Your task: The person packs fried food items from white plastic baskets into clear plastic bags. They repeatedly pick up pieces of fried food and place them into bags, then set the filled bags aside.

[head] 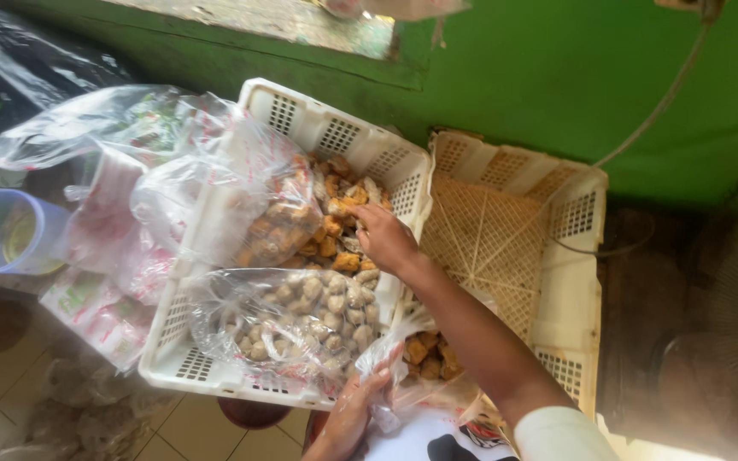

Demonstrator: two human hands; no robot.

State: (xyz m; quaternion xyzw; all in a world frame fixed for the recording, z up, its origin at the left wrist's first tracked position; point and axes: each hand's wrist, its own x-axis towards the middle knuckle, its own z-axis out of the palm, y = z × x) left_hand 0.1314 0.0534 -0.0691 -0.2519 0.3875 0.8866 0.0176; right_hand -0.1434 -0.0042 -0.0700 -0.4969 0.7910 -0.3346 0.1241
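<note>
The right hand pinched a fried snack piece at the far end of the white crate. The left hand, fingers closed, gripped a clear bag of pieces beside the crate's near right corner.

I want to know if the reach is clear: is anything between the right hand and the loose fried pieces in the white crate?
Nothing visible. The right hand already rests on the loose fried pieces in the white crate. The two filled bags lie beside and below it, not over those pieces.
</note>
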